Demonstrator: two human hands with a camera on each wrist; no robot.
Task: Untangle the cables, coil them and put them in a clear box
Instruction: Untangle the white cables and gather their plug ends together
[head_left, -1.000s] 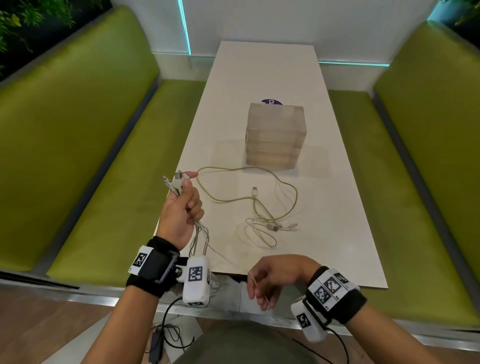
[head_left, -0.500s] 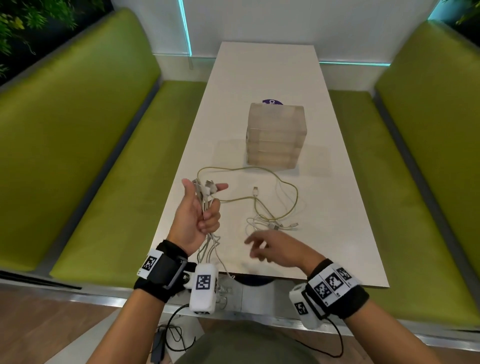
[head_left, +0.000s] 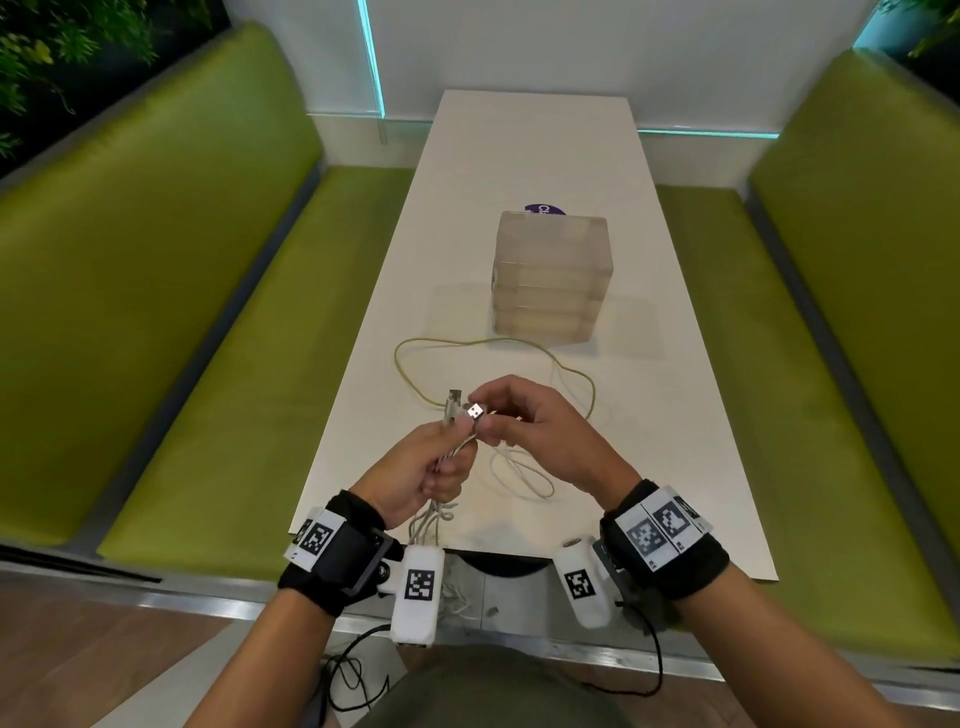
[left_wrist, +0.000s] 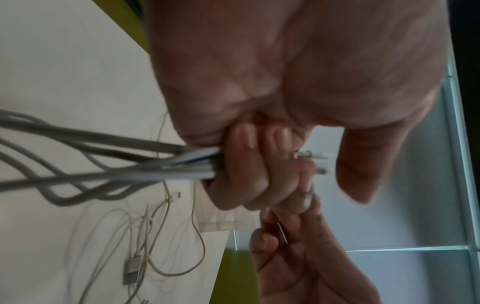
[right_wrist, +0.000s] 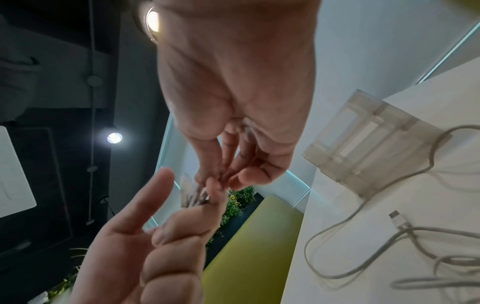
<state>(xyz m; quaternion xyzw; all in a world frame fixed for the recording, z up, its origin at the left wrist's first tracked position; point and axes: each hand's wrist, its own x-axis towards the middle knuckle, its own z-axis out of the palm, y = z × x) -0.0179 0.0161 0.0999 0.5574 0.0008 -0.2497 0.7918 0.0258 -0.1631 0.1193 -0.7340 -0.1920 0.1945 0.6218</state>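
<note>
My left hand (head_left: 451, 453) grips a bundle of white cables (head_left: 448, 452) above the table's near edge, its fingers (left_wrist: 241, 181) curled round the strands (left_wrist: 155, 166). Plug ends (head_left: 454, 404) stick up out of the fist. My right hand (head_left: 488, 422) meets it from the right and pinches a USB plug (head_left: 475, 412) at the top of the bundle. More cables lie loose on the table: a yellowish loop (head_left: 415, 374) and a white loop (head_left: 522, 480). A stack of clear boxes (head_left: 550, 280) stands beyond them, closed.
The white table (head_left: 519, 156) runs away from me between two green benches (head_left: 208, 364). A loose USB plug (right_wrist: 396, 218) and its cable lie right of my hands. Bundle tails hang over the table's near edge (head_left: 431, 525).
My right hand rose from the table's near edge to the left hand and took hold of a plug. The left hand carried the bundle rightward, toward the table's middle.
</note>
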